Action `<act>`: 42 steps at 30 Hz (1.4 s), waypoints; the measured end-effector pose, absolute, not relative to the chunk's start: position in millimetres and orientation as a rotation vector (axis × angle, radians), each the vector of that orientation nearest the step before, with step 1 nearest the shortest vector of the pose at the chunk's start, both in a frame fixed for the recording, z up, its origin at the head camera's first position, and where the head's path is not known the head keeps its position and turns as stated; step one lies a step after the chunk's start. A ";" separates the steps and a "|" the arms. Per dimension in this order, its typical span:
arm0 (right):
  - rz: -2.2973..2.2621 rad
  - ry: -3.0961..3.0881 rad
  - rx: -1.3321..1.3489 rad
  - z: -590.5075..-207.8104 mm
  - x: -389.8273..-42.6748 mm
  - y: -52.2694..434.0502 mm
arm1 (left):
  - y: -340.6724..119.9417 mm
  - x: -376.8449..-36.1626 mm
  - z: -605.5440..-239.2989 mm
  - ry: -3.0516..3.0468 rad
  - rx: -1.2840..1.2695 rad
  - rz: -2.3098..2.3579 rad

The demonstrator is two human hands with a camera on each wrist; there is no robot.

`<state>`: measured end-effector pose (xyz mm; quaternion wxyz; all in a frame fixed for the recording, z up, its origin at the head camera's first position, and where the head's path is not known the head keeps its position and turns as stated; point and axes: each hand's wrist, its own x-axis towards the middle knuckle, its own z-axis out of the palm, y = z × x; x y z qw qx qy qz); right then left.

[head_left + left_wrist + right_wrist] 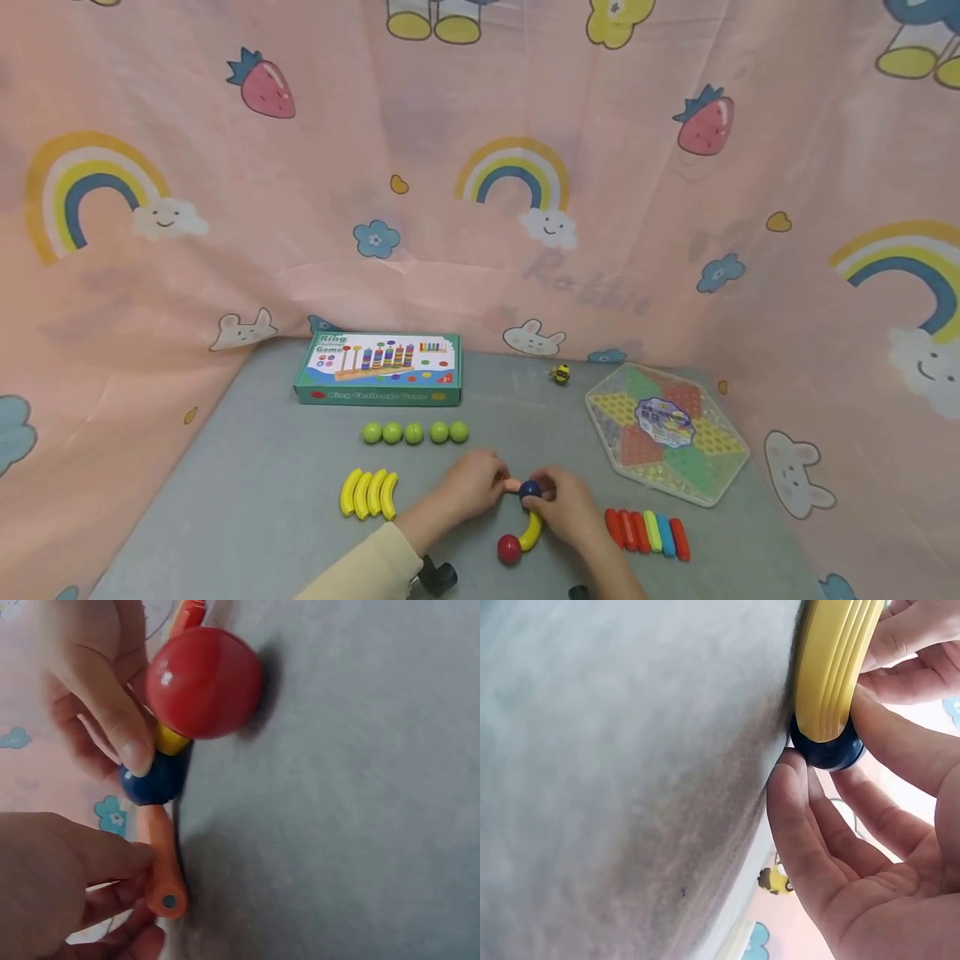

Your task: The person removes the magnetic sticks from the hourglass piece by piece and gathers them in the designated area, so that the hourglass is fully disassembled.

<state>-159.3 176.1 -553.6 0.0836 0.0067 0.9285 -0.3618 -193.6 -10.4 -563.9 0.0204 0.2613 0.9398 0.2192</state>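
My left hand [474,483] pinches a short orange rod [162,859] with a small grey dot in its near end. The rod's other end meets a dark blue ball [154,780], which my right hand [567,502] holds between thumb and fingers. From the blue ball a curved yellow piece [836,667], ribbed along its side, runs to a red ball [509,550]. These pieces form one bent chain on the grey table. In the right wrist view my fingertips press around the blue ball, and the red ball is out of sight.
Several yellow curved pieces [367,493] lie left of my hands, with a row of green balls [414,433] behind. At right are red, yellow-green and blue rods [647,533] and a hexagonal game case [667,433]. A game box [378,395] and small bee figure [560,373] stand farther back.
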 end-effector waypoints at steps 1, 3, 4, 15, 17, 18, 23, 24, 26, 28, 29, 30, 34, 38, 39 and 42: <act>-1.076 2.766 0.024 -553.6 -159.3 176.3 | -9.9 -192.8 -562.7 2.913 0.797 0.670; -1.075 2.764 0.023 -553.1 -158.9 176.6 | -9.5 -191.2 -560.8 2.899 0.760 0.667; -1.077 2.762 0.024 -553.2 -159.0 176.8 | -9.5 -190.5 -560.4 2.892 0.735 0.675; -1.020 2.753 0.086 -550.8 -160.3 175.2 | -23.7 -187.3 -564.7 2.916 0.505 0.904; -1.023 2.754 0.081 -550.9 -160.1 175.5 | -29.2 -188.8 -564.4 2.889 0.652 0.840; -1.025 2.756 0.076 -550.7 -159.8 175.5 | -31.8 -189.5 -564.1 2.867 0.731 0.798; -1.043 2.756 0.063 -549.6 -157.9 175.5 | -40.1 -192.5 -563.7 2.752 1.005 0.611; -1.041 2.754 0.069 -548.9 -157.2 175.2 | -41.1 -192.8 -564.5 2.743 1.018 0.603; -1.023 2.746 0.099 -547.0 -154.5 174.7 | -43.3 -193.5 -565.1 2.730 1.023 0.622; -0.971 2.737 0.124 -545.1 -150.3 173.7 | -47.1 -193.1 -565.2 2.724 1.003 0.684; -0.941 2.727 0.139 -544.3 -147.7 172.8 | -49.9 -192.4 -565.4 2.722 0.977 0.714; -0.915 2.715 0.147 -543.5 -144.9 171.9 | -53.5 -191.4 -565.3 2.724 0.950 0.739; -0.862 2.668 0.151 -541.2 -135.6 168.1 | -73.3 -186.8 -563.5 2.778 0.833 0.790; -0.853 2.632 0.193 -539.5 -134.3 165.1 | -95.8 -185.1 -560.5 2.851 0.777 0.791; -0.846 2.629 0.202 -539.6 -135.1 164.4 | -100.9 -184.8 -560.0 2.866 0.774 0.795; -0.838 2.623 0.213 -539.2 -138.3 163.0 | -114.3 -184.2 -559.8 2.896 0.764 0.807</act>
